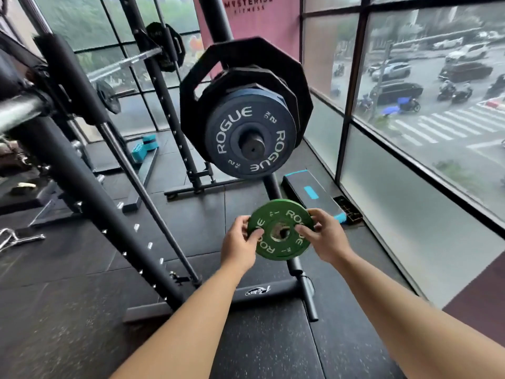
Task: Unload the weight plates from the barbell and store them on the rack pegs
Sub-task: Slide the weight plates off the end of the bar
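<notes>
1. We held the green plate (pixel 278 248) in both hands, low in view, at 6 o'clock from the loaded peg (pixel 252 144).
2. Left hand (pixel 239 243): thumb on the plate's face, fingers curled behind the rim at its 9 o'clock. Right hand (pixel 326 237): the same pinch at 3 o'clock. Both were clamped on the plate.
3. The peg carried a blue plate (pixel 218 132) outermost and black plates (pixel 246 56) behind it. Only a short stub of the peg showed free.
4. The barbell end (pixel 19 110) lay at 9 o'clock of the view, well apart from the green plate.
5. Step, as we judged it: plate off the bar, in carry, not yet stored.
6. Next move, as we judged it: line the plate's hole up with a peg and slide it on squarely. We could not tell whether a lower peg sat behind the plate.
</notes>
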